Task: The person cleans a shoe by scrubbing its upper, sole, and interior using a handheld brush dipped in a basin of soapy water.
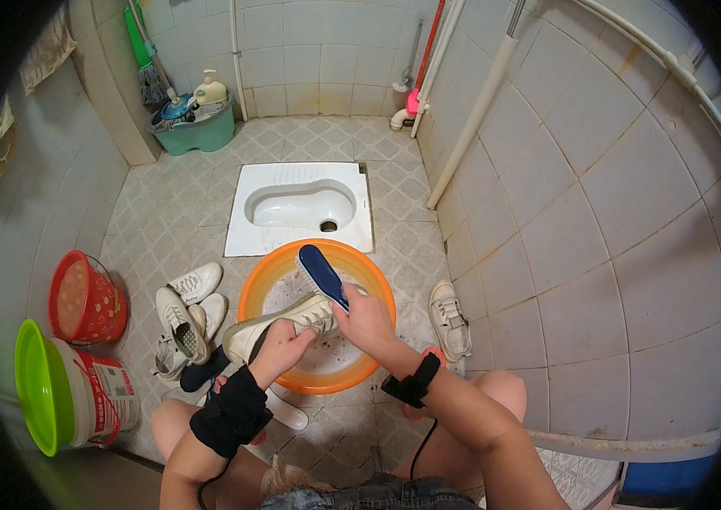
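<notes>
My left hand (pixel 284 347) is closed on a white lace-up shoe (pixel 250 333), its fingers at the shoe's opening. The shoe lies tilted over an orange basin (pixel 252 289) of cloudy, sudsy water, toe pointing to the upper right. In my right hand (pixel 366 319) is a dark blue scrub brush (pixel 321 274), gripped by its handle. The brush head stands above the shoe's toe end, bristles facing left. Part of the toe is hidden behind my right hand and the brush.
More white shoes (pixel 180 323) lie left of the basin, and a single shoe (pixel 450 321) stands by the right wall. A squat toilet (pixel 237 242) is beyond the basin. Left are a red bucket (pixel 114 314), a white bucket (pixel 114 391) and a green basin (pixel 37 387). A teal tub (pixel 199 136) stands behind.
</notes>
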A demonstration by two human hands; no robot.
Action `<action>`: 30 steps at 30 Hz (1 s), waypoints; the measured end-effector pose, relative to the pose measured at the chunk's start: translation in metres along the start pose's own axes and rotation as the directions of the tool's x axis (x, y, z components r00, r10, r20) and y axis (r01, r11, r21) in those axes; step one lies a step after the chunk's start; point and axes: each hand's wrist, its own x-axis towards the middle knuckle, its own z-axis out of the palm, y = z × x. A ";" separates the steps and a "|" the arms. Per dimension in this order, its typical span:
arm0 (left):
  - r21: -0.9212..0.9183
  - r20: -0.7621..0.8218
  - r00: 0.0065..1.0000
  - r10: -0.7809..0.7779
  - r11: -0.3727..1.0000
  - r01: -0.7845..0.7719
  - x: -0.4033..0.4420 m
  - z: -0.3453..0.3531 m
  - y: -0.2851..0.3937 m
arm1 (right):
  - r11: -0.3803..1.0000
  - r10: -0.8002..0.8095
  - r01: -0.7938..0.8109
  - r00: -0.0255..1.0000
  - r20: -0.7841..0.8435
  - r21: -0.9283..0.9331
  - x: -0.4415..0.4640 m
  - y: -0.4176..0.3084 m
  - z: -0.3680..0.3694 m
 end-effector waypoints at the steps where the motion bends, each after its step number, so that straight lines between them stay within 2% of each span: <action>1: -0.014 -0.004 1.000 0.004 1.000 -0.004 -0.001 0.000 0.004 | 1.000 0.009 -0.009 1.000 -0.005 0.003 0.000 -0.001 -0.001; 20: 0.005 -0.022 1.000 0.013 1.000 -0.013 0.002 0.002 -0.003 | 0.999 -0.037 0.037 0.999 -0.023 -0.004 0.000 0.006 0.006; 22: 0.054 -0.012 1.000 -0.024 0.998 0.024 0.001 0.001 0.000 | 0.999 -0.033 0.033 0.999 -0.021 -0.011 0.000 0.006 0.006; 30: 0.031 -0.033 0.999 -0.025 0.999 0.026 0.000 0.002 0.007 | 1.000 0.013 -0.013 1.000 0.013 -0.011 0.000 0.000 0.000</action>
